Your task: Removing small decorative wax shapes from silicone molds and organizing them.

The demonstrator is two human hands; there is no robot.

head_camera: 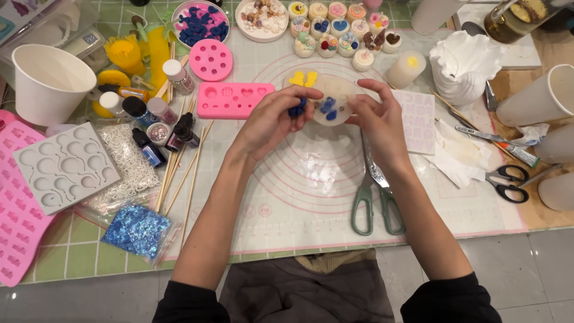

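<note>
I see the translucent baking mat (311, 197) with pink rings covering most of the table, both hands working over its upper middle. Far left edge: long pink mould tray (15, 215), beside it a grey mould (63, 167) with round cavities. White paper bucket (45, 81) top left. White ruffled vase (465, 66) top right, paper cups (538, 96) beyond it. Green-handled scissors (373, 200) lie on the mat just below my right wrist; black-handled scissors (508, 182) well to the right. Pink rectangular mould (233, 100) sits left of my left hand, round pink mould (210, 60) above it. Plate of blue shapes (200, 24) and a cluster of small decorated candles (341, 30) along the top. Bag of blue glitter flakes (137, 230) lower left, wooden skewers (179, 173) next to it, small bottles (149, 119) above.

My right hand (379, 119) grips the right edge of a small clear round mould (332, 101), held up off the mat, blue pieces still in it, yellow pieces at its top left rim. My left hand (272, 119) is closed in a pinch on a small dark blue piece (297, 109) at the mould's left edge, touching it.
</note>
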